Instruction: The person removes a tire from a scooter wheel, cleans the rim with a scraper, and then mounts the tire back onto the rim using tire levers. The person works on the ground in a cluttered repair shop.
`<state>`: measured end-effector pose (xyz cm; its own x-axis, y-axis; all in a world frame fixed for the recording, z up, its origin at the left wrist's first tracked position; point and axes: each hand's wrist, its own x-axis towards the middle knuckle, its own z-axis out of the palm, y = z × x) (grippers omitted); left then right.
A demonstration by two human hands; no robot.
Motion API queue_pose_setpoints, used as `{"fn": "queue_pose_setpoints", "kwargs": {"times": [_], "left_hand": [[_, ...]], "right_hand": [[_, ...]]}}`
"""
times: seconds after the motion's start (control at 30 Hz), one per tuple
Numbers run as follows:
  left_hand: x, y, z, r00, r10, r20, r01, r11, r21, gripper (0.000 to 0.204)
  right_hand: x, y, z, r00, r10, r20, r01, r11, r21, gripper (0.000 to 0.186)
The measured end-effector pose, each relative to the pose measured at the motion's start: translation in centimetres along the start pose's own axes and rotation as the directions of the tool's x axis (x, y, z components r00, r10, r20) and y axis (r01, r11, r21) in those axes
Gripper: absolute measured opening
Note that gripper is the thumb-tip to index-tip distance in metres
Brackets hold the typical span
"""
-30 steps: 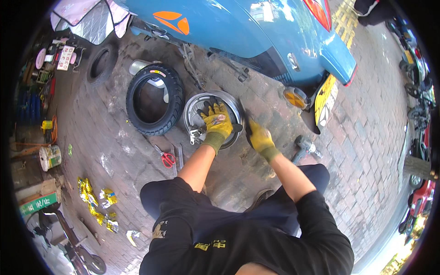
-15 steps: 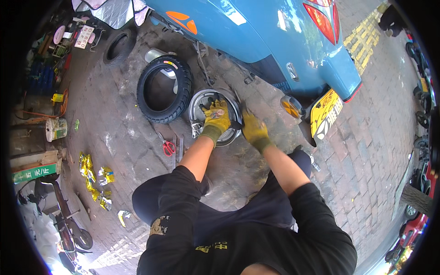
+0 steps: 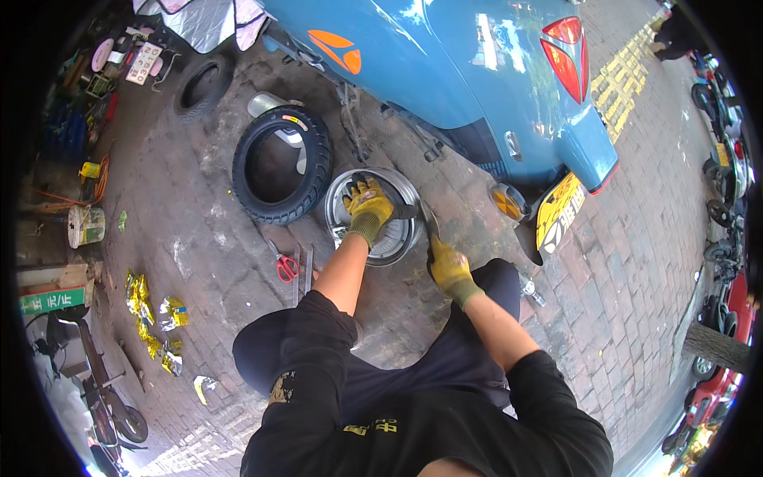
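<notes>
In yellow-and-black work gloves, my left hand (image 3: pixel 369 205) rests spread over a silver wheel rim (image 3: pixel 397 246) lying on the pavement. My right hand (image 3: pixel 445 262) grips a long, flat metal tool (image 3: pixel 431 222) whose upper end is at the rim's right edge. To the rim's upper left lies a black tyre (image 3: pixel 246 203) with a coloured sticker. Below that tyre are red-handled scissors (image 3: pixel 287 268) and two metal bars (image 3: pixel 308 266), partly beside my left forearm.
A blue scooter body (image 3: pixel 469 71) spans the top. An older tyre (image 3: pixel 183 87), yellow foil scraps (image 3: pixel 141 318) and a white bucket (image 3: pixel 86 225) lie leftward. A power tool (image 3: pixel 530 290) is by my right knee. Parked two-wheelers (image 3: pixel 715 215) line the right, a person (image 3: pixel 668 40) beyond.
My right hand has drawn down and back from the rim compared with half a second ago, and the metal tool shows more. My left hand stays on the rim.
</notes>
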<state>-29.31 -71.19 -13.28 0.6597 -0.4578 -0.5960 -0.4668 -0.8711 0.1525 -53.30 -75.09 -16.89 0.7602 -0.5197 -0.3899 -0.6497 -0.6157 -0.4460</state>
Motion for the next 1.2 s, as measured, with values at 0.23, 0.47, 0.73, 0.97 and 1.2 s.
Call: {"fn": "queue_pose_setpoints", "kwargs": {"times": [0.23, 0.47, 0.73, 0.97, 1.2], "left_hand": [[0.1, -0.5, 1.4, 0.998, 0.043, -0.037, -0.042, 0.999, 0.032, 0.087], [-2.8, 0.8, 3.1, 0.962, 0.269, -0.052, -0.248, 0.935, 0.256, 0.114], [-4.7, 0.2, 3.4, 0.916, 0.400, -0.025, -0.372, 0.871, 0.320, 0.093], [-5.2, -0.4, 5.4, 0.899, 0.432, -0.071, -0.390, 0.864, 0.318, 0.080], [-4.5, -1.3, 8.4, 0.792, 0.603, -0.096, -0.489, 0.721, 0.491, 0.065]], "right_hand": [[4.8, -1.2, 0.7, 0.822, -0.258, -0.508, 0.168, 0.962, -0.217, 0.052], [6.8, -0.2, -3.6, 0.993, -0.093, -0.068, 0.091, 0.996, -0.021, 0.055], [2.4, 0.2, -0.4, 0.997, -0.002, -0.071, 0.006, 0.998, 0.061, 0.051], [-0.5, 0.3, 0.3, 0.991, -0.066, -0.114, 0.076, 0.993, 0.085, 0.067], [7.0, 0.0, -1.6, 0.952, -0.171, -0.256, 0.176, 0.984, -0.005, 0.053]]}}
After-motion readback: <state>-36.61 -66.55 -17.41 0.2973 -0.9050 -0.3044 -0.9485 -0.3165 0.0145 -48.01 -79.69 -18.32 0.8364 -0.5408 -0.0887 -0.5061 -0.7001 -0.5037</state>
